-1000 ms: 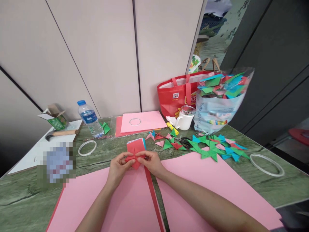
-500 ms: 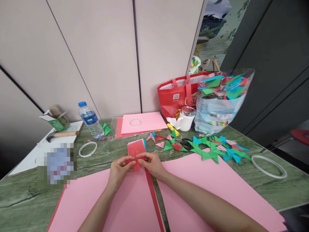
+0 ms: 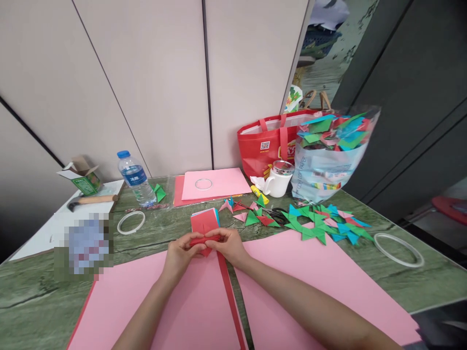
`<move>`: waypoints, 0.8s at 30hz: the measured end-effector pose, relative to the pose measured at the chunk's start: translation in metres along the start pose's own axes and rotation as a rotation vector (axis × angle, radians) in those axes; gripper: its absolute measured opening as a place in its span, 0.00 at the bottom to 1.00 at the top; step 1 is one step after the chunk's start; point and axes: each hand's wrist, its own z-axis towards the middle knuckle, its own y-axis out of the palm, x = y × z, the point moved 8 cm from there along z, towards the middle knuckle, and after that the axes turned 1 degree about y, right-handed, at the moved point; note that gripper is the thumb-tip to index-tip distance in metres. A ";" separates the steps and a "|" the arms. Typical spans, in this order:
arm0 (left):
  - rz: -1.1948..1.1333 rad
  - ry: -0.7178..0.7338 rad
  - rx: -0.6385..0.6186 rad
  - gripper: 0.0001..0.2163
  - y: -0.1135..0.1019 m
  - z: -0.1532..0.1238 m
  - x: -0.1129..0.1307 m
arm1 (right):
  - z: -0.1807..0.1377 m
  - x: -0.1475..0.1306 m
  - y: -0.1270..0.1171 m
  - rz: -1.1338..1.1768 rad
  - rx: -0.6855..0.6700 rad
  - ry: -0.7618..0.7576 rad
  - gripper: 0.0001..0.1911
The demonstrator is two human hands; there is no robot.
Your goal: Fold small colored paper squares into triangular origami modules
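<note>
Between both hands is a small piece of red origami paper [image 3: 206,252], partly folded and largely covered by fingers. My left hand [image 3: 183,249] pinches its left side, and my right hand [image 3: 226,245] pinches the right side. Just behind them lies a stack of square paper [image 3: 205,219], red on top with blue and white edges showing. Under the hands spreads a large pink sheet [image 3: 171,301] with red beneath it. A second pink sheet [image 3: 292,282] lies under my right forearm.
Folded paper stars [image 3: 310,223], black scissors [image 3: 279,215] and a yellow glue stick [image 3: 260,193] lie to the right. Behind stand a white mug [image 3: 279,181], a red bag [image 3: 260,150] and a plastic bag of folded pieces [image 3: 324,165]. A water bottle [image 3: 136,180] and hammer [image 3: 93,199] are left.
The fingers have drawn slightly closer together over the red paper, and its middle now looks bent into a ridge. The camera view has shifted a little.
</note>
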 end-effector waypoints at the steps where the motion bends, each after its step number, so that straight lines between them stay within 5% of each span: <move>1: 0.023 0.000 -0.010 0.10 0.001 0.000 -0.001 | 0.000 0.000 0.000 -0.004 0.002 -0.001 0.08; 8: 0.118 0.082 -0.029 0.17 -0.003 0.000 0.014 | 0.002 0.004 -0.006 -0.075 0.063 -0.010 0.08; 19: -0.020 -0.034 0.046 0.08 -0.009 -0.001 0.016 | 0.002 0.001 -0.007 -0.073 0.060 0.003 0.08; 24: -0.033 0.047 0.036 0.14 -0.008 0.000 0.019 | 0.000 -0.005 -0.003 -0.099 0.050 -0.036 0.07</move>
